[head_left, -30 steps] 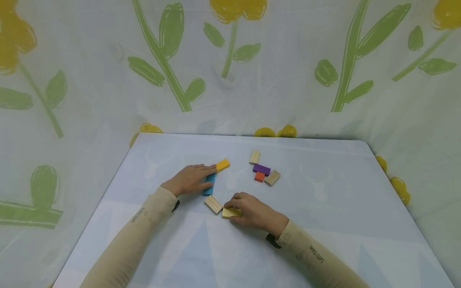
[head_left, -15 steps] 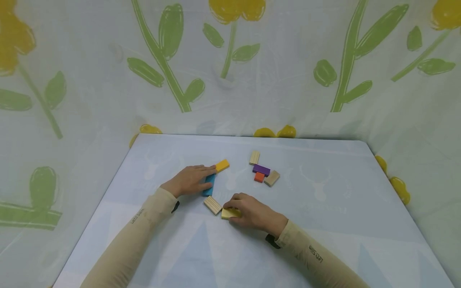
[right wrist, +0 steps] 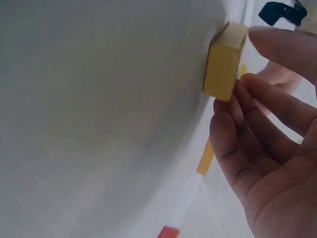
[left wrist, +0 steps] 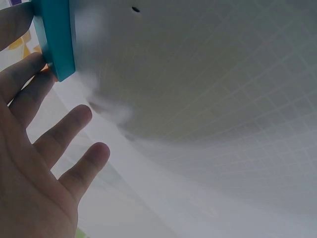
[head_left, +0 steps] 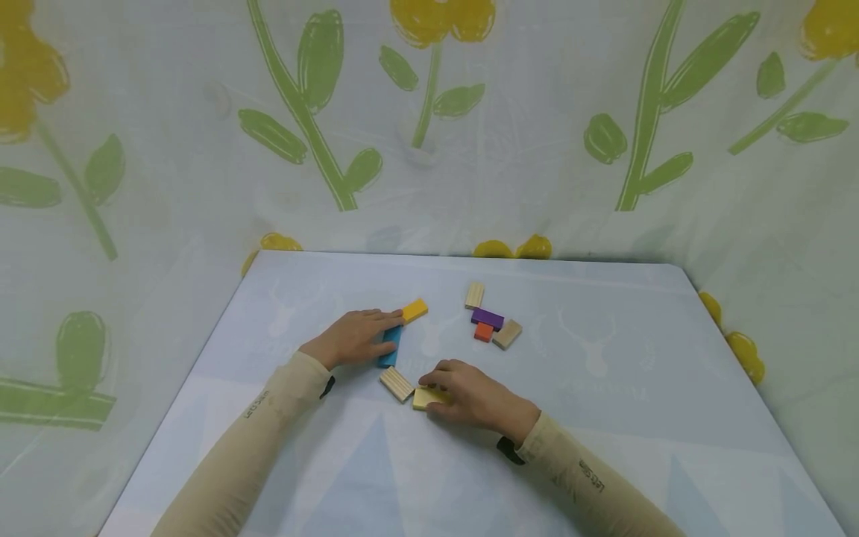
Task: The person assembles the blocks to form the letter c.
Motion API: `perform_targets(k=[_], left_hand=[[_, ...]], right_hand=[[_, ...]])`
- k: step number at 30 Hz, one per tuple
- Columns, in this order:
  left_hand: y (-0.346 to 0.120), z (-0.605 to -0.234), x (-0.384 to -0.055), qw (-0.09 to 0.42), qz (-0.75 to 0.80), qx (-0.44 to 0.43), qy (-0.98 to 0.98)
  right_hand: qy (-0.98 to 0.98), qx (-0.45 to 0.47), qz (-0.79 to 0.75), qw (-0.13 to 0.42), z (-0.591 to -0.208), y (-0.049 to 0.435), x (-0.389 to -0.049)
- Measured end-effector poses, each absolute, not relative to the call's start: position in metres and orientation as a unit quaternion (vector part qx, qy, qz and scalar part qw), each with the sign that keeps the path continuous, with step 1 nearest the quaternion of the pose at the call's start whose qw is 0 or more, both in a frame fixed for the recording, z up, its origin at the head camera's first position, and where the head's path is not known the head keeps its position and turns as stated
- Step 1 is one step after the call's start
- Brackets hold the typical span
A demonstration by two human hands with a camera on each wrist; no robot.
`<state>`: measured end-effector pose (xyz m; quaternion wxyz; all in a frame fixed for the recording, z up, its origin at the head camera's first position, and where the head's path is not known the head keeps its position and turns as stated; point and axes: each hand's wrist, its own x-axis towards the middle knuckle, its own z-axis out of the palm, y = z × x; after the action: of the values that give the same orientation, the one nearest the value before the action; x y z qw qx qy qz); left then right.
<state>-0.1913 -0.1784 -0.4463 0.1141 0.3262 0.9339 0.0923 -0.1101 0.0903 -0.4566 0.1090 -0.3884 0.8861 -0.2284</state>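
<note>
In the head view, my left hand (head_left: 352,335) spans the blue block (head_left: 391,347) lengthwise, thumb at its near end and fingers at its far end. The left wrist view shows the blue block (left wrist: 55,39) between thumb and fingertips, the last two fingers spread. An orange-yellow block (head_left: 414,310) lies by those fingertips. My right hand (head_left: 473,397) curves round the pale yellow block (head_left: 426,399), thumb and fingertips at opposite sides. That yellow block (right wrist: 221,67) lies between them in the right wrist view. A striped wooden block (head_left: 397,385) touches its left corner.
Farther back sit a light wooden block (head_left: 474,295), a purple block (head_left: 487,319), a red-orange block (head_left: 483,332) and a tan block (head_left: 507,334), grouped closely. They rest on a pale table (head_left: 604,313), its far edge against a flower-printed curtain (head_left: 523,171).
My right fingertips have lifted very slightly at the yellow block's far side. The left hand and the blocks keep their places; the head view shifts a little.
</note>
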Motion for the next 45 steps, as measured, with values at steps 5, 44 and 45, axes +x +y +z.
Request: perform_targets(k=[5, 44, 45], left_hand=[[-0.179, -0.447, -0.191, 0.112, 0.091, 0.327, 0.934], [-0.180, -0.448, -0.190, 0.114, 0.100, 0.330, 0.932], [-0.180, -0.448, -0.190, 0.115, 0.099, 0.329, 0.932]], right_hand=[[0.893, -0.361, -0.245, 0.114, -0.452, 0.095, -0.114], [0.911, -0.113, -0.395, -0.039, -0.424, 0.148, -0.185], [0.910, -0.109, -0.398, -0.035, -0.424, 0.149, -0.187]])
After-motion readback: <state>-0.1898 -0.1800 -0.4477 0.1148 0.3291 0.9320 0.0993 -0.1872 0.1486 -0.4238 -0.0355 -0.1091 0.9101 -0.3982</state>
